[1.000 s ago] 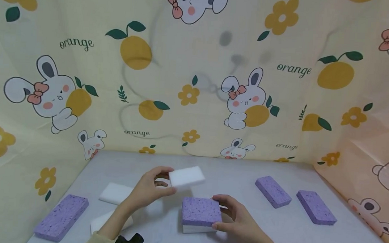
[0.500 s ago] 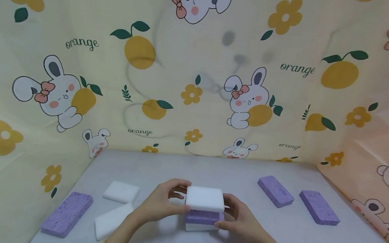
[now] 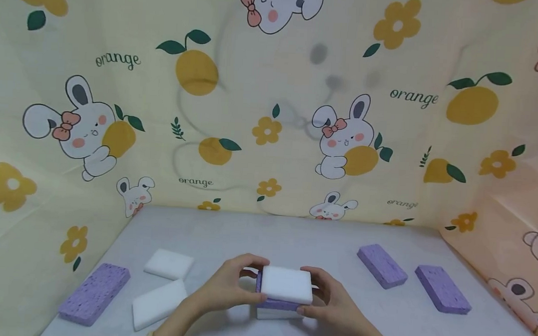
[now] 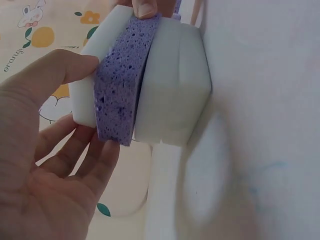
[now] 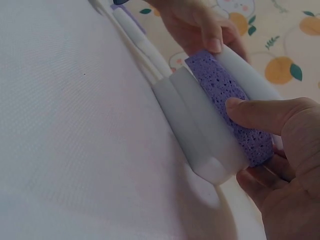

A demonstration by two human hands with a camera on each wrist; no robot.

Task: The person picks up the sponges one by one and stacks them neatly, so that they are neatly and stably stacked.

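A stack of sponges stands mid-table. At its base are white sponges (image 4: 175, 85), with a seam showing between two layers. On them lies a purple speckled sponge (image 4: 120, 82), a little askew. The top white sponge (image 3: 287, 284) rests on the purple one. From the left, my left hand (image 3: 232, 286) holds the top white sponge, its thumb on the near edge and fingers behind. Opposite, my right hand (image 3: 335, 303) grips the purple sponge, thumb pressed on its near side in the right wrist view.
Two white sponges, one farther back (image 3: 169, 264) and one nearer (image 3: 158, 303), lie left of the stack. Beyond them is a purple sponge (image 3: 94, 294). Two more purple sponges (image 3: 382, 265) lie at the right. A patterned cloth (image 3: 236, 86) rises behind the table.
My left hand has carried the white sponge rightward and down onto the purple one. My right hand has stayed at the stack. The head view has shifted slightly.
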